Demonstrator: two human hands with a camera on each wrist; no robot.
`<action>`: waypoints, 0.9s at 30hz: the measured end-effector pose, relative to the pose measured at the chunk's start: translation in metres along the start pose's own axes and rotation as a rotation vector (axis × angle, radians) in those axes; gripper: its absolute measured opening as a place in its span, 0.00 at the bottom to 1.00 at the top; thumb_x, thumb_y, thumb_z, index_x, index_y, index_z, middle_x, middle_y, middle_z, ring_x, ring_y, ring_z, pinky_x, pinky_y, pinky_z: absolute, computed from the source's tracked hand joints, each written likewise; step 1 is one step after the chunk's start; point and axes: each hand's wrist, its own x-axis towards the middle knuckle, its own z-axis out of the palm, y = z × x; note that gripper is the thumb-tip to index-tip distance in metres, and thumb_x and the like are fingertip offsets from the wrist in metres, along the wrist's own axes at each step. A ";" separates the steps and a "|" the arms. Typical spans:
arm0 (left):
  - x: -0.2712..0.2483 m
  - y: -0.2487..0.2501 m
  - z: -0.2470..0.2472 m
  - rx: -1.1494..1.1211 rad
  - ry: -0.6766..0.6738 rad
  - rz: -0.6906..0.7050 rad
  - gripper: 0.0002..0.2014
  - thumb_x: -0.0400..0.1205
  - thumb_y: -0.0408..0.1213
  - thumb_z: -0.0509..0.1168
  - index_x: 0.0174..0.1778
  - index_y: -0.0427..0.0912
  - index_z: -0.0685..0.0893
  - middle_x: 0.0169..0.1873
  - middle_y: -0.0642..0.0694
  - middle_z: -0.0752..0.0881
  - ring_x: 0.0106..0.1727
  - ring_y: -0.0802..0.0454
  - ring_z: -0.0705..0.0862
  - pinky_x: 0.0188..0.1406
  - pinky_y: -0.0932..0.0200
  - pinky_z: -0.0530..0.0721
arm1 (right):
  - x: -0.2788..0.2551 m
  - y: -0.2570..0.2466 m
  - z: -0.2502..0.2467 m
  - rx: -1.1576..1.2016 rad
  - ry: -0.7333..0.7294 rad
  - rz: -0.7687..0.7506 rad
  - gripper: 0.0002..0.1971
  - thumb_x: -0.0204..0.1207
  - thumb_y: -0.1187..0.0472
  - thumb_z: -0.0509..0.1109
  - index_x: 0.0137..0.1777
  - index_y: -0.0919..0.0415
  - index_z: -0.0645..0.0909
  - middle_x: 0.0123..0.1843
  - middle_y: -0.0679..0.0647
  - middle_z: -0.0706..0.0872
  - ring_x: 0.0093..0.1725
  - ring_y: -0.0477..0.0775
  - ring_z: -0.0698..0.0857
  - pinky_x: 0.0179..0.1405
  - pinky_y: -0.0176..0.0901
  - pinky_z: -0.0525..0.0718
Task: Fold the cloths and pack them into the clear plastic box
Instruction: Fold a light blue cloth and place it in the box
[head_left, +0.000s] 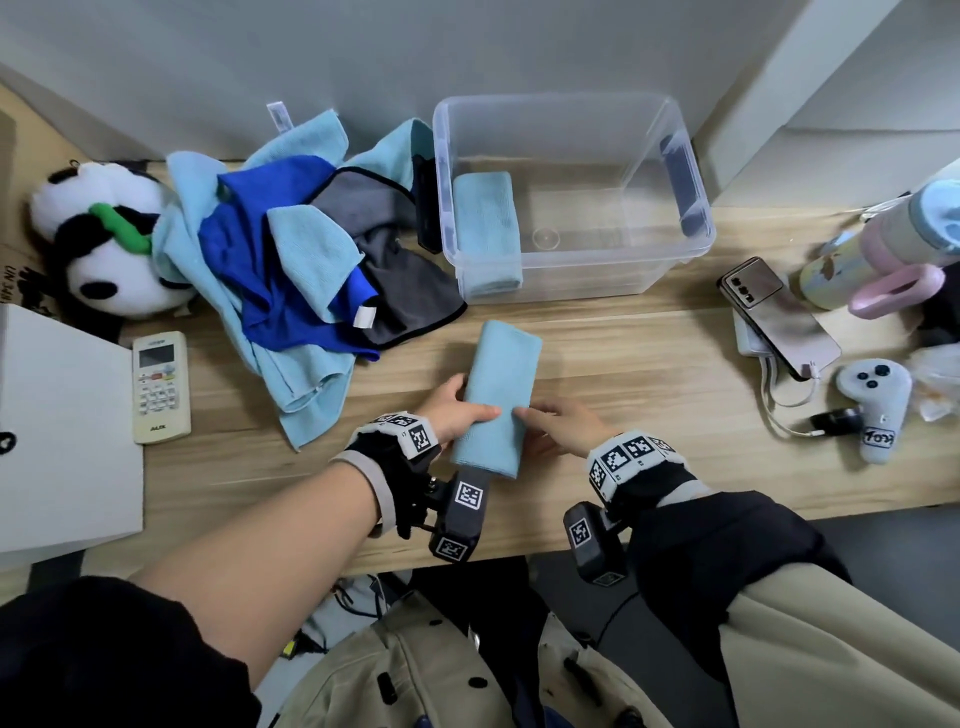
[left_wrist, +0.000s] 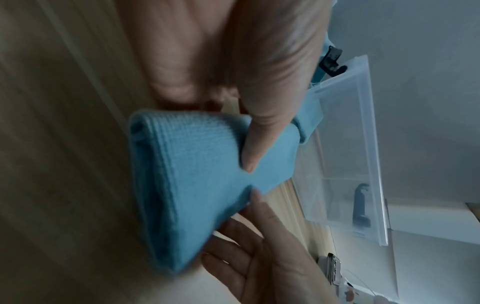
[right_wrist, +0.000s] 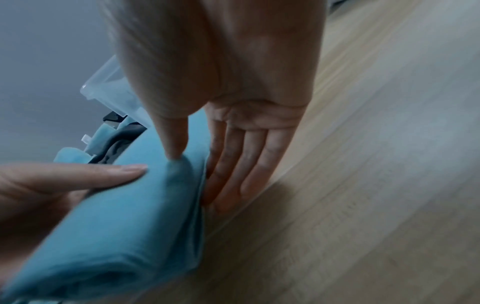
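Note:
A folded light blue cloth (head_left: 500, 389) lies on the wooden table (head_left: 649, 395), in front of the clear plastic box (head_left: 670, 156). My left hand (head_left: 475, 401) holds its left edge, thumb on top (left_wrist: 259, 133). My right hand (head_left: 543, 420) pinches the right edge: the thumb presses down (right_wrist: 176, 144) and the straight fingers (right_wrist: 244, 164) lie along and partly under the cloth (right_wrist: 124, 216). One folded light blue cloth (head_left: 485, 228) lies at the left end inside the box. A loose pile of light blue, dark blue and grey cloths (head_left: 291, 249) sits left of the box.
A panda plush (head_left: 104, 239), a white remote (head_left: 160, 387) and a white box (head_left: 62, 431) are on the left. On the right lie a phone (head_left: 779, 317), a white controller (head_left: 875, 405) and bottles (head_left: 883, 244). A wall stands right behind the box.

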 end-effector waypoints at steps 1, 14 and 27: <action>-0.003 0.002 -0.003 -0.020 -0.026 0.018 0.26 0.76 0.23 0.68 0.70 0.37 0.71 0.65 0.36 0.81 0.58 0.44 0.82 0.66 0.45 0.79 | -0.001 -0.003 -0.002 0.032 0.024 -0.003 0.10 0.81 0.54 0.63 0.56 0.58 0.79 0.38 0.52 0.83 0.23 0.40 0.83 0.24 0.29 0.81; -0.033 0.052 -0.027 -0.027 -0.364 0.157 0.37 0.70 0.28 0.75 0.75 0.42 0.67 0.67 0.42 0.81 0.64 0.47 0.82 0.65 0.47 0.81 | -0.004 -0.060 -0.023 0.582 0.259 -0.194 0.25 0.74 0.65 0.72 0.71 0.63 0.73 0.61 0.62 0.84 0.49 0.52 0.86 0.34 0.36 0.85; -0.026 0.161 0.000 0.132 -0.277 0.468 0.38 0.74 0.23 0.70 0.77 0.41 0.58 0.68 0.42 0.77 0.67 0.48 0.79 0.64 0.54 0.81 | -0.006 -0.150 -0.112 0.473 0.033 -0.252 0.15 0.79 0.59 0.66 0.64 0.62 0.78 0.55 0.55 0.87 0.53 0.55 0.86 0.51 0.46 0.86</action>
